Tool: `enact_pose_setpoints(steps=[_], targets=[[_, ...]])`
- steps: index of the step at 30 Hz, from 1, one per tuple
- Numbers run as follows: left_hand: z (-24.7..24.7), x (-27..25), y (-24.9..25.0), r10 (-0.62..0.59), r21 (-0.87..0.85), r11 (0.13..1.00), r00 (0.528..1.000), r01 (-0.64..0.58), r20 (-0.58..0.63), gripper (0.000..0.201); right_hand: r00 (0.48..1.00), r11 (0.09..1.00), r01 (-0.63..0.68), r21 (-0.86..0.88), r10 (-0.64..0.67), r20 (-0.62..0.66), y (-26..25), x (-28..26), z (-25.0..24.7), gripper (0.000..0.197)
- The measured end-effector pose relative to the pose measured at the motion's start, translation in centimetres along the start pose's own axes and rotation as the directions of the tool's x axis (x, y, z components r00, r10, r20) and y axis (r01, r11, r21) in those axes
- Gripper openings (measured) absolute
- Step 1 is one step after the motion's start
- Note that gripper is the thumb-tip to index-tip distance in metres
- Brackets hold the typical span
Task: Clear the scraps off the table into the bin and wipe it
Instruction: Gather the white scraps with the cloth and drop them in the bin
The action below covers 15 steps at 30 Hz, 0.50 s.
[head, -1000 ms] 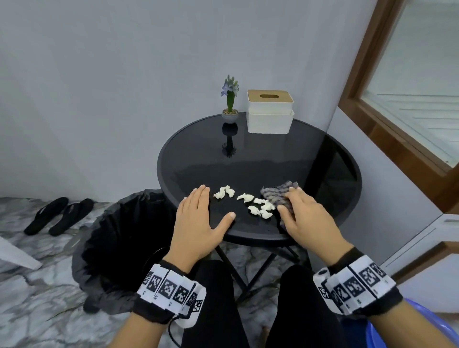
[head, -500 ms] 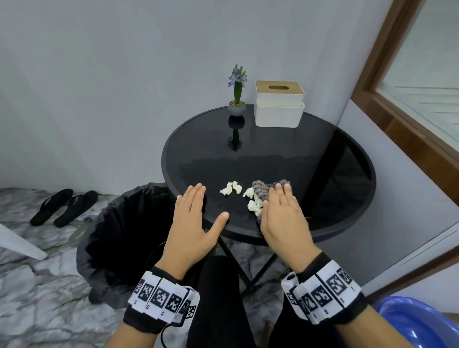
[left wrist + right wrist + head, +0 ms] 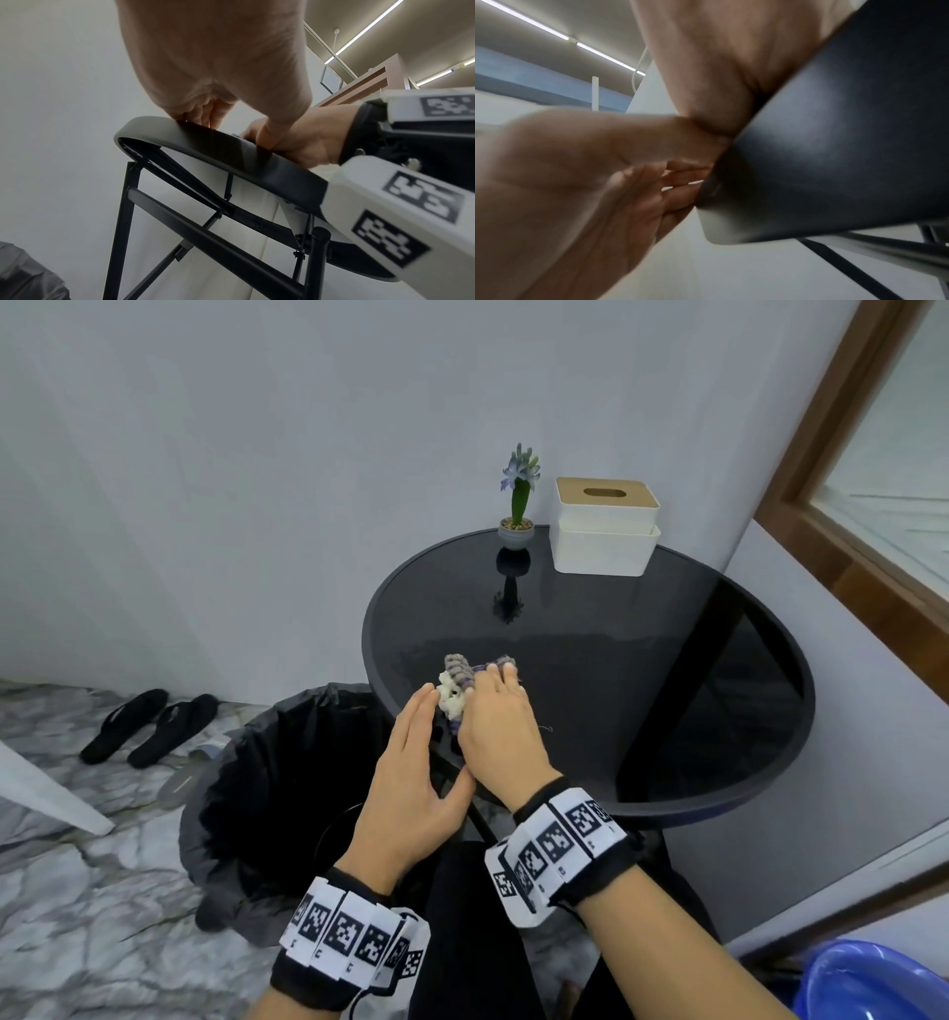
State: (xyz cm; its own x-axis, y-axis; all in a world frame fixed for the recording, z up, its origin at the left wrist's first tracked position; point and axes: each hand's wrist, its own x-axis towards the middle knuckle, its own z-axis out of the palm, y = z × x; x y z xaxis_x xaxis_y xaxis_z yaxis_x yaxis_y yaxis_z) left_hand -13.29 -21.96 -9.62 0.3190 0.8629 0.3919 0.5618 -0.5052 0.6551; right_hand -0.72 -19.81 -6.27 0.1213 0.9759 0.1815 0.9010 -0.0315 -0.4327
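Observation:
On the round black glass table, my right hand presses a grey-purple cloth flat. The cloth bunches several white scraps at the table's left edge. My left hand stands on its side against that edge, fingers straight, palm facing the scraps, almost touching them. A bin lined with a black bag stands open on the floor just below and left of that edge. From below, the left wrist view shows the left hand at the table rim. The scraps are hidden in both wrist views.
A small potted flower and a white tissue box stand at the table's far side by the wall. Black slippers lie on the marble floor at left. A blue basin sits at the lower right.
My right hand has slid the cloth leftward, sweeping the spread scraps into a heap at the edge. The left hand has turned from flat on the table to standing on its side.

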Motion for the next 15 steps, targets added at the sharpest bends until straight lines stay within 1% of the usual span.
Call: enact_pose_setpoints(steps=[2,3,5,6,7,10,12,15], targets=[[0.0,0.0,0.0,0.001,-0.008,1.0,1.0,-0.001,-0.007,0.082,1.0,0.995,-0.01,0.1,0.011,-0.008,-0.7,0.2,-0.8,0.029],[0.0,0.0,0.0,-0.001,-0.009,1.0,1.0,0.001,-0.012,0.082,0.999,0.981,-0.047,0.19,0.047,0.003,-0.8,0.3,-1.3,0.027],[0.0,-0.1,0.1,-0.004,-0.014,1.0,1.0,0.003,-0.017,0.083,0.986,0.899,-0.155,0.41,0.165,0.011,-0.5,0.4,-2.4,0.028],[-0.1,-0.1,0.1,-0.002,-0.017,1.0,1.0,0.002,-0.016,0.084,0.977,0.859,-0.185,0.478,0.212,-0.003,0.0,0.6,-2.9,0.03],[-0.1,-0.2,0.1,0.001,-0.018,1.0,1.0,-0.001,-0.014,0.084,0.973,0.849,-0.184,0.496,0.23,-0.033,0.6,0.9,-3.4,0.031],[-0.1,-0.2,0.1,0.013,-0.018,1.0,1.0,-0.014,-0.013,0.082,0.966,0.884,-0.146,0.444,0.225,-0.131,2.8,1.3,-5.7,0.032],[-0.2,-0.3,0.0,0.015,-0.024,1.0,1.0,-0.015,-0.013,0.081,0.965,0.915,-0.114,0.387,0.195,-0.177,4.2,1.4,-7.3,0.031],[-0.2,-0.2,-0.3,0.019,-0.019,1.0,1.0,-0.019,-0.008,0.081,0.967,0.96,-0.076,0.269,0.137,-0.215,5.9,0.6,-8.1,0.03]])
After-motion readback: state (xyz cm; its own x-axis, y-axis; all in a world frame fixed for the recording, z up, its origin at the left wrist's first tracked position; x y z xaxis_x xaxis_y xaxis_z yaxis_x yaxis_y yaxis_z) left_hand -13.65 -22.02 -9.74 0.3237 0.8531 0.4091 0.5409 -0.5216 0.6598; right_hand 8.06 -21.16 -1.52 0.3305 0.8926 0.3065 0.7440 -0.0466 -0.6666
